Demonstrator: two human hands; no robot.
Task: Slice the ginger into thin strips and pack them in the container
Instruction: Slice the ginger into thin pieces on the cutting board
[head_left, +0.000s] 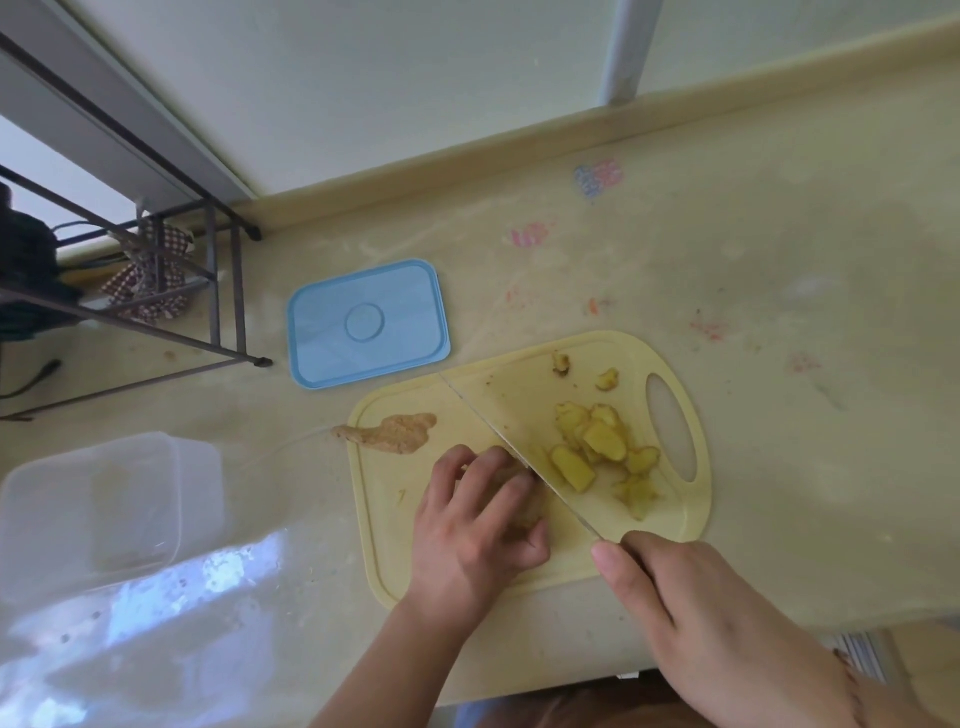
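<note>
A pale yellow cutting board (395, 540) lies on the counter. My left hand (478, 525) grips a piece of ginger (524, 512) on the board, fingers curled over it. My right hand (691, 608) holds a knife (514, 441), whose blade runs diagonally across the board, right beside my left fingertips. Several yellow ginger slices (597, 452) are piled to the right of the blade. A whole unpeeled ginger piece (389, 434) lies at the board's left edge. The clear container (98, 509) stands at the left and its blue lid (366, 322) lies behind the board.
A dark metal rack (156, 291) with a checked cloth stands at the back left. Two small ginger scraps (561, 364) lie near the board's far edge. The counter's front edge runs just below my wrists. A wall closes off the back.
</note>
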